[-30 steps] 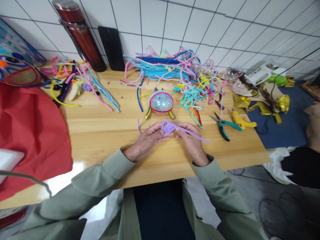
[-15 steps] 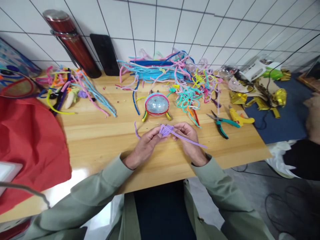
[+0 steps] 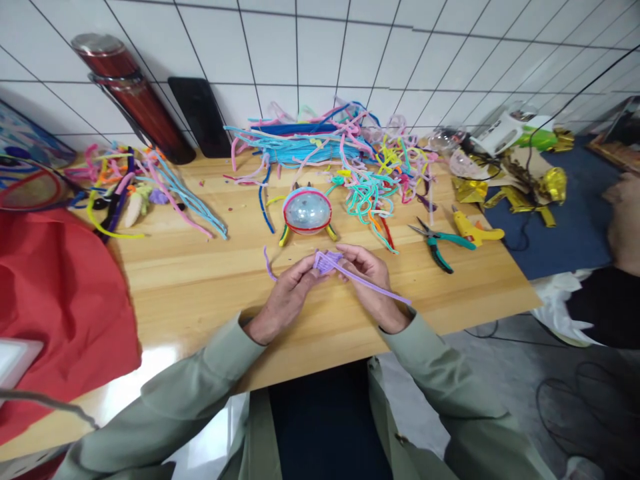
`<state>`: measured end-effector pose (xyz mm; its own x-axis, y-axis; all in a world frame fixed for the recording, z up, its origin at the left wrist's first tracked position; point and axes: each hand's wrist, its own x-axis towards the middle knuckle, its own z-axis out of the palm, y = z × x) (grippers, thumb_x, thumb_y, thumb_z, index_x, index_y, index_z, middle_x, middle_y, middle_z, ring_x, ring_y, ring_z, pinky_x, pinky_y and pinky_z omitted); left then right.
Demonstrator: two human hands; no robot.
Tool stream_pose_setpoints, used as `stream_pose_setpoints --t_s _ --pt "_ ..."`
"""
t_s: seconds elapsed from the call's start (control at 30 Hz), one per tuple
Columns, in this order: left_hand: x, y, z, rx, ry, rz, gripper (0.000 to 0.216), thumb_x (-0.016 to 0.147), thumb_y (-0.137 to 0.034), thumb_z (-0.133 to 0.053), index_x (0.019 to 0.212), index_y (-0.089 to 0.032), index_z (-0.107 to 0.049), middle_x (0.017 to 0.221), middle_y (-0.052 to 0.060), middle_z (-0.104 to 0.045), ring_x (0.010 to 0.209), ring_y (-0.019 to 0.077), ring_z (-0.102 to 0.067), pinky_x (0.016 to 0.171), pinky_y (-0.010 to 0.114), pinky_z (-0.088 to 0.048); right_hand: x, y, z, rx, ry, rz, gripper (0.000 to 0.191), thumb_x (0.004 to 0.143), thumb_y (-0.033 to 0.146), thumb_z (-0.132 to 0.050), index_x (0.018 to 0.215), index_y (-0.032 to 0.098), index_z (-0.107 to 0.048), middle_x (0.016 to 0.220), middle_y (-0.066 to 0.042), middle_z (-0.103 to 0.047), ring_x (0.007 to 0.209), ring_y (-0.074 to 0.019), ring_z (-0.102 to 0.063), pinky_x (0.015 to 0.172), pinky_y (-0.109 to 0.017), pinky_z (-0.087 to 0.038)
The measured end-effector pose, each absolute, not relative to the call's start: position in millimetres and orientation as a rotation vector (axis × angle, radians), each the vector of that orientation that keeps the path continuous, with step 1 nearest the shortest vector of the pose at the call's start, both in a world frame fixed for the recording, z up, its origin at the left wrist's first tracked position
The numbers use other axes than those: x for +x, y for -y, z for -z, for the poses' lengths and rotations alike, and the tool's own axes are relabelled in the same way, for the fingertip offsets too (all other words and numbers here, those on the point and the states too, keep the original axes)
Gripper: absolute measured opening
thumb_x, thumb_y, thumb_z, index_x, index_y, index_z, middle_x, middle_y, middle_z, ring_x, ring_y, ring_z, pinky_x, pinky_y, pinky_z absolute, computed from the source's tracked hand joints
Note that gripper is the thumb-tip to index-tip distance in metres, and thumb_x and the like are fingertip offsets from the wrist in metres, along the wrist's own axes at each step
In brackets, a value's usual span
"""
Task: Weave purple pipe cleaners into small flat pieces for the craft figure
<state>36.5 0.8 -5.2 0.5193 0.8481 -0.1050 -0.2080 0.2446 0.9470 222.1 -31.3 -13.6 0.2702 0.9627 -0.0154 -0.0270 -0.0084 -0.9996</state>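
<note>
A small flat piece of bent purple pipe cleaner [image 3: 326, 263] is pinched between my two hands above the table. My left hand [image 3: 289, 293] grips its left edge, while my right hand [image 3: 371, 283] has its fingers closed on the right side. One long loose end slants down to the right across my right hand. Another purple strand pokes out left of my left hand. Just beyond my hands stands a clear plastic dome [image 3: 307, 210] rimmed with red and light blue pipe cleaner, on yellow and green feet.
Pipe cleaners [image 3: 305, 148] in many colours lie heaped along the tiled wall. Teal-handled pliers [image 3: 440, 245] and a yellow glue gun [image 3: 474, 230] lie at right. A red thermos [image 3: 135, 100], black phone [image 3: 200, 117] and red cloth [image 3: 65, 287] are at left. Another person's arm [image 3: 625, 220] shows far right.
The view has shifted slightly. The long purple end now lies a little lower across my right hand. Both hands keep hold of the piece.
</note>
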Motion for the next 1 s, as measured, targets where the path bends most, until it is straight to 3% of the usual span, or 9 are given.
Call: stream_pose_setpoints --t_s 0.17,0.47,0.7,1.0 --pt "36 0 5 1.081 -0.704 -0.799 0.045 0.096 -0.054 -0.077 0.129 -0.024 -0.077 0.141 0.007 -0.075 0.135 0.031 -0.066 0.12 0.046 -0.052 219 35 12 -1.338 1.094 -0.933 0.034 0.092 0.051 -0.079 0.115 0.026 -0.083 0.105 -0.005 -0.083 0.084 -0.0186 -0.075 0.079 -0.034 -0.062" --pt "35 -2 5 1.019 -0.659 -0.756 0.049 0.094 -0.054 -0.079 0.131 -0.023 -0.077 0.143 0.009 -0.074 0.131 0.0319 -0.07 0.116 0.046 -0.056 223 33 20 -1.33 1.148 -0.923 0.033 0.093 0.052 -0.08 0.114 0.027 -0.083 0.111 -0.006 -0.084 0.097 -0.0224 -0.078 0.089 -0.038 -0.064" --pt "32 -3 11 0.918 -0.664 -0.689 0.048 0.092 -0.053 -0.082 0.127 -0.02 -0.079 0.135 0.011 -0.078 0.118 0.0313 -0.078 0.115 0.049 -0.057 231 32 23 -1.397 1.326 -0.756 0.022 0.095 0.042 -0.077 0.111 0.027 -0.084 0.104 -0.005 -0.083 0.089 -0.0209 -0.075 0.083 -0.037 -0.061" --pt "30 -10 11 0.78 -0.694 -0.617 0.042 0.085 -0.047 -0.087 0.113 -0.016 -0.081 0.125 0.013 -0.081 0.105 0.0315 -0.082 0.11 0.053 -0.059 230 33 23 -1.407 1.362 -0.753 0.024 0.095 0.044 -0.078 0.113 0.03 -0.084 0.104 -0.004 -0.083 0.09 -0.0219 -0.076 0.082 -0.038 -0.061"
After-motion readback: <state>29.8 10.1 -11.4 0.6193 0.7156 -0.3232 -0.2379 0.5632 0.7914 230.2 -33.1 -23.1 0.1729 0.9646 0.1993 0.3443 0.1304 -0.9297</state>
